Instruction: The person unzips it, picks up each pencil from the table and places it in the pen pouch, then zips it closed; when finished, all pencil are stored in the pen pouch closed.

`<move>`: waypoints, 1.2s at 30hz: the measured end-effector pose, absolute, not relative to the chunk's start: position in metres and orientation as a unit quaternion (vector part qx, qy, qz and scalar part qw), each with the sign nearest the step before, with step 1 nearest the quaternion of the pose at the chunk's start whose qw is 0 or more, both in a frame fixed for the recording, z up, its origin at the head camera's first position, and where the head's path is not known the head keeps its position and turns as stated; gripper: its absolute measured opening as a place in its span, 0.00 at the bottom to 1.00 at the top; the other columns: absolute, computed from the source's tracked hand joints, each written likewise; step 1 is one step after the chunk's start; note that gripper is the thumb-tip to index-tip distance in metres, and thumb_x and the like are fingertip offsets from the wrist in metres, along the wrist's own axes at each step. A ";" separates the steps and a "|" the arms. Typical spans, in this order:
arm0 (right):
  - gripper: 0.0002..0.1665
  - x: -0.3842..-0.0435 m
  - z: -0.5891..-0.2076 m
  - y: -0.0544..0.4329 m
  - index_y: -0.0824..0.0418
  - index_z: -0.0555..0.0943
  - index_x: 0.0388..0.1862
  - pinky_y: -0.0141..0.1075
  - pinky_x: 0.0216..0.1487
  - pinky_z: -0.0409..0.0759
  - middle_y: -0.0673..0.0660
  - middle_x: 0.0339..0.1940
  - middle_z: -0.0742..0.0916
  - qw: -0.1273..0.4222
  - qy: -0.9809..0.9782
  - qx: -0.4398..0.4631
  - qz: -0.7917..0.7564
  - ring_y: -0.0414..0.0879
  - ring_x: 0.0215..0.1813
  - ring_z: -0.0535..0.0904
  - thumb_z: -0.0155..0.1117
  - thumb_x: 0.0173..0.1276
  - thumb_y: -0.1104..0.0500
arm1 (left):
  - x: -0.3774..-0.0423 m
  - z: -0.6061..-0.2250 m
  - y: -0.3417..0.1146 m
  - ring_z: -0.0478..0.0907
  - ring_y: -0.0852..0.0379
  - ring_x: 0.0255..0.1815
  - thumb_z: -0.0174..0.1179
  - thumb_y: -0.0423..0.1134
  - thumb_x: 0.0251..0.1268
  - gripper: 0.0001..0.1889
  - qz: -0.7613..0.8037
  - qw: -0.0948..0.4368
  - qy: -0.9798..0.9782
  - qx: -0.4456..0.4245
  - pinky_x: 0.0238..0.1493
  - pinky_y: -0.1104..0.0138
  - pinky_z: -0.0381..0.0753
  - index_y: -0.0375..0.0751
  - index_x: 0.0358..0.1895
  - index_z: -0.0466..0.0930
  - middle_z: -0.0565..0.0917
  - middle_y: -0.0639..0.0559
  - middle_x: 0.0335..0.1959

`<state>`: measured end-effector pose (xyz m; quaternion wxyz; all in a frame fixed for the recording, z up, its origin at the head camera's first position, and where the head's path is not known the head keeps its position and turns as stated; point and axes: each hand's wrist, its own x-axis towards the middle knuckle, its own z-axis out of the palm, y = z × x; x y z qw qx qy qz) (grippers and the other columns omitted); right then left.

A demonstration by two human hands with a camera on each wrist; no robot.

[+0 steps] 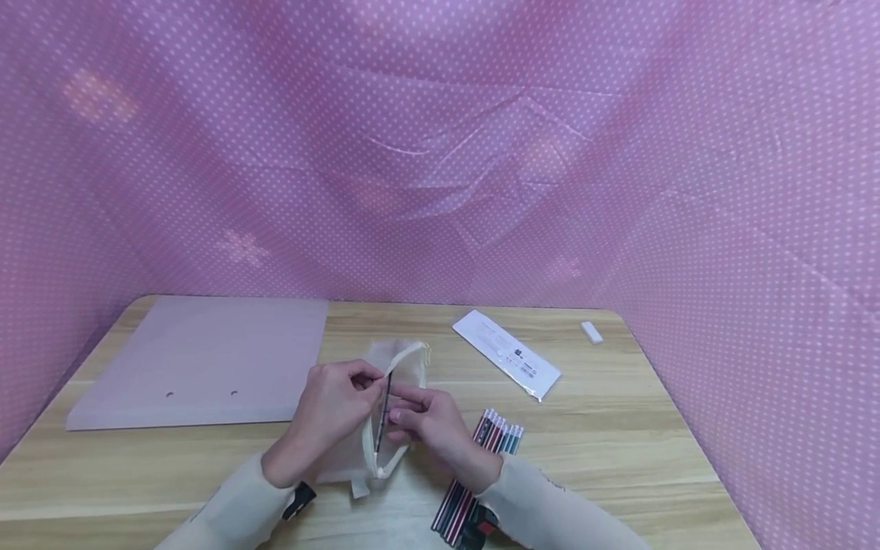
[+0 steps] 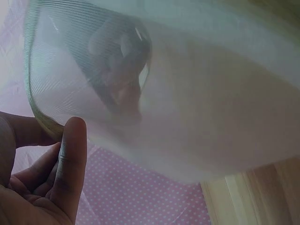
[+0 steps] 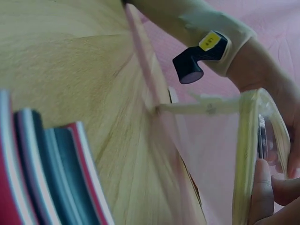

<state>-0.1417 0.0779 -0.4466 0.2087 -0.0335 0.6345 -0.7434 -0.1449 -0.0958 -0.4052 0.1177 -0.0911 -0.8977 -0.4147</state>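
A pale translucent mesh pouch [image 1: 344, 461] with a yellowish-cream rim stands on the table, mouth spread. My left hand [image 1: 337, 403] pinches the rim between thumb and fingers, plainly so in the left wrist view, where the left hand [image 2: 44, 171] is at the lower left. At the mouth, my right hand [image 1: 429, 424] holds a thin, dark, flat thing [image 1: 383, 412] by its side. Its shiny edge [image 3: 262, 136] shows inside the rim in the right wrist view. Through the mesh [image 2: 211, 108] appear fingers and a dark shape; its kind I cannot tell.
Beneath the right forearm lies a bundle of pencils [image 1: 496, 433] with red, dark and teal bodies. A white printed packet [image 1: 507, 354] is behind it, and a white eraser-like block [image 1: 591, 332] sits far right. At left rests a large pale board [image 1: 213, 359]. Pink dotted cloth [image 1: 440, 153] surrounds the table.
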 end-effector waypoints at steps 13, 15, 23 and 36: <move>0.26 -0.145 -0.448 0.083 0.71 0.73 0.67 0.36 0.53 0.86 0.71 0.59 0.85 0.218 0.613 -0.038 -0.758 0.50 0.55 0.88 0.59 0.71 0.69 | -0.146 -0.406 -0.097 0.77 0.65 0.21 0.69 0.36 0.57 0.02 -0.411 0.105 -0.902 -0.085 0.24 0.74 0.74 0.45 0.32 0.90 0.87 0.55 0.23; 0.26 -0.145 -0.448 0.084 0.72 0.73 0.67 0.36 0.55 0.86 0.71 0.59 0.85 0.221 0.604 -0.036 -0.765 0.49 0.54 0.88 0.59 0.71 0.68 | -0.146 -0.406 -0.097 0.76 0.64 0.20 0.69 0.36 0.57 0.02 -0.409 0.105 -0.902 -0.085 0.23 0.73 0.74 0.44 0.32 0.90 0.87 0.55 0.23; 0.26 -0.148 -0.448 0.089 0.74 0.73 0.66 0.39 0.58 0.85 0.74 0.61 0.83 0.229 0.587 -0.053 -0.775 0.47 0.52 0.89 0.60 0.69 0.69 | -0.148 -0.407 -0.098 0.77 0.65 0.20 0.70 0.37 0.57 0.02 -0.405 0.112 -0.903 -0.087 0.24 0.74 0.75 0.44 0.31 0.90 0.88 0.55 0.23; 0.33 -0.151 -0.446 0.111 0.79 0.66 0.69 0.39 0.60 0.84 0.72 0.62 0.83 0.245 0.570 -0.060 -0.782 0.42 0.51 0.89 0.61 0.69 0.66 | -0.150 -0.411 -0.098 0.76 0.65 0.20 0.70 0.34 0.56 0.02 -0.407 0.118 -0.902 -0.080 0.24 0.74 0.74 0.47 0.29 0.90 0.87 0.56 0.21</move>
